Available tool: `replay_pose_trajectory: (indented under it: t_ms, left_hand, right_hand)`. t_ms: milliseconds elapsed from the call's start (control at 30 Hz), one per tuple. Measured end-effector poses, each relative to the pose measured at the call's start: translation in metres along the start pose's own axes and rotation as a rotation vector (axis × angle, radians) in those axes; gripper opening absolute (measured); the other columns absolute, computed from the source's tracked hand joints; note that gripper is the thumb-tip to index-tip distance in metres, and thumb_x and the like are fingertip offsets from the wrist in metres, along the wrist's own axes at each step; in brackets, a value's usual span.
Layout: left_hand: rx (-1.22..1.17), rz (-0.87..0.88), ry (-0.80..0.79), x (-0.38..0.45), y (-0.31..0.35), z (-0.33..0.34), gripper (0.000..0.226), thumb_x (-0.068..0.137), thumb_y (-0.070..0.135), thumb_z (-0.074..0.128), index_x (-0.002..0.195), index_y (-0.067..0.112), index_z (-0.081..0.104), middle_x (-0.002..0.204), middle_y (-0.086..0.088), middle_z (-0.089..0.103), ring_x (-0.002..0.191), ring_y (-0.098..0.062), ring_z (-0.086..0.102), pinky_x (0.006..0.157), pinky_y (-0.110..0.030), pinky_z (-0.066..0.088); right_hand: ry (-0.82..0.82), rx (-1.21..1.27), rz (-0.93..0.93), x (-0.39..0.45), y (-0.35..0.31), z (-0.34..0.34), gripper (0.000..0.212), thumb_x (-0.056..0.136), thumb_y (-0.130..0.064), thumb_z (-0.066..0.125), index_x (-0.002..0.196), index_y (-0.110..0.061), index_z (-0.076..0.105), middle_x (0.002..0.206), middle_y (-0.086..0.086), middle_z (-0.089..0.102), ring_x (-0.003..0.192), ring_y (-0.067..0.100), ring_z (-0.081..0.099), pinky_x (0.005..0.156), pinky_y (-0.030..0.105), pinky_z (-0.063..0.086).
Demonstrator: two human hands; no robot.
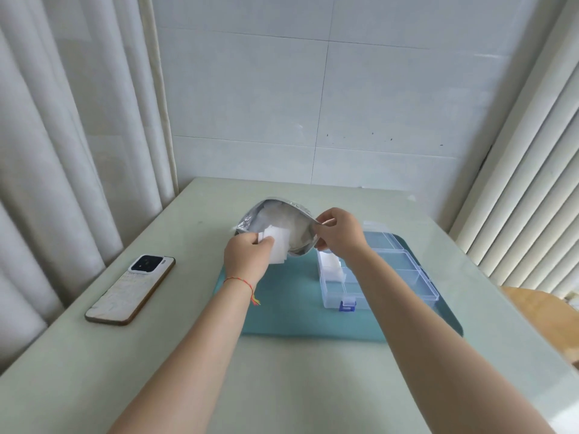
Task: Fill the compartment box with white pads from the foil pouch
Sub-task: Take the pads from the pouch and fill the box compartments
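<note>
The silver foil pouch (277, 227) was held up above the far edge of the teal rectangular mat (282, 302), with its wide mouth turned toward the person. This position probably let the person look inside and reach the contents without tipping them out.

The right hand (340, 233) pinched the right edge of the pouch mouth between thumb and fingers, closed tightly on the foil, so the opening stayed stretched. The left hand (247, 258), which wore a red string bracelet (239, 281) on the wrist, was at the lower left of the mouth. Its fingers were curled narrowly around a small stack of white square pads (275, 247), which were partly out of the pouch. More white pads could be seen deeper inside.

The clear plastic compartment box (379, 277) with a blue latch (347, 306) lay open on the mat, just to the right of the pouch and partly under the right forearm. It was near, so I think the pads needed only a short move. One compartment at the near left side already held a white stack (329, 264); the other compartments looked empty, although some were hidden by the arm.

A smartphone in a pale case (131, 289) lay face down on the pale green table (94, 371), well apart on the left, away from the work.
</note>
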State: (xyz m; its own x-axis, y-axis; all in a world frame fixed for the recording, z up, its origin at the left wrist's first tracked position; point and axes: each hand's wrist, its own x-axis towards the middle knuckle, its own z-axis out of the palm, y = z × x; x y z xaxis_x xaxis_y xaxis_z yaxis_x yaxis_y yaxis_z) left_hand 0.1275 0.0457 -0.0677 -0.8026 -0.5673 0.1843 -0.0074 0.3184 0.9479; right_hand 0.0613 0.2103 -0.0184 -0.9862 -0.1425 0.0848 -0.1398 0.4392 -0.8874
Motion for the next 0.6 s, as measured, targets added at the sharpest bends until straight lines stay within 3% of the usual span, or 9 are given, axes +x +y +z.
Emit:
replay_pose_trajectory:
  t_ms: [133, 267, 367, 467, 533, 600]
  left_hand:
    - [0.034, -0.013, -0.019, -0.018, -0.007, -0.006, 0.031, 0.065, 0.033, 0.055, 0.053, 0.017, 0.031, 0.059, -0.006, 0.027, 0.056, -0.018, 0.034, 0.059, -0.03, 0.029]
    - [0.084, -0.025, 0.003, -0.028, -0.011, -0.018, 0.03, 0.065, 0.034, 0.054, 0.053, 0.016, 0.033, 0.057, -0.006, 0.028, 0.055, -0.018, 0.035, 0.058, -0.03, 0.033]
    - [0.098, -0.049, -0.007, -0.037, -0.009, -0.024, 0.032, 0.068, 0.032, 0.056, 0.053, 0.016, 0.033, 0.057, -0.007, 0.03, 0.053, -0.019, 0.041, 0.058, -0.029, 0.031]
    - [0.145, -0.111, -0.074, -0.042, -0.003, -0.027, 0.027, 0.081, 0.02, 0.062, 0.059, 0.015, 0.046, 0.062, -0.009, 0.041, 0.045, -0.024, 0.053, 0.051, -0.025, 0.032]
    - [0.213, -0.138, -0.157, -0.043, 0.003, -0.031, 0.017, 0.085, 0.017, 0.061, 0.069, 0.012, 0.059, 0.064, -0.007, 0.054, 0.045, -0.024, 0.061, 0.052, -0.023, 0.041]
    - [0.232, -0.15, -0.246, -0.046, 0.011, -0.034, 0.013, 0.086, 0.014, 0.059, 0.077, 0.009, 0.068, 0.069, -0.01, 0.067, 0.053, -0.027, 0.068, 0.055, -0.027, 0.05]
  right_hand:
    - [-0.045, 0.042, 0.003, -0.021, 0.013, 0.004, 0.001, 0.09, -0.011, 0.064, 0.091, -0.012, 0.064, 0.078, 0.009, 0.072, 0.062, 0.026, 0.071, 0.075, 0.045, 0.061]
    - [-0.11, 0.068, 0.01, -0.036, 0.015, 0.01, 0.015, 0.096, -0.008, 0.056, 0.092, -0.015, 0.069, 0.08, 0.014, 0.072, 0.076, 0.034, 0.073, 0.083, 0.046, 0.059]
    - [-0.136, 0.028, 0.018, -0.04, 0.017, 0.016, 0.027, 0.099, -0.006, 0.048, 0.092, -0.017, 0.071, 0.088, 0.016, 0.074, 0.073, 0.029, 0.074, 0.084, 0.05, 0.058]
    - [-0.125, 0.009, 0.047, -0.04, 0.014, 0.015, 0.032, 0.099, 0.0, 0.04, 0.111, -0.007, 0.07, 0.089, 0.014, 0.072, 0.064, 0.024, 0.07, 0.082, 0.041, 0.059]
    - [-0.083, -0.013, 0.04, -0.041, 0.009, 0.009, 0.033, 0.098, 0.0, 0.041, 0.122, -0.004, 0.063, 0.095, 0.013, 0.069, 0.064, 0.026, 0.069, 0.078, 0.036, 0.06]
    - [-0.037, -0.064, 0.024, -0.046, 0.005, -0.002, 0.034, 0.096, -0.002, 0.043, 0.124, -0.006, 0.061, 0.092, 0.016, 0.07, 0.056, 0.02, 0.064, 0.061, 0.021, 0.057]
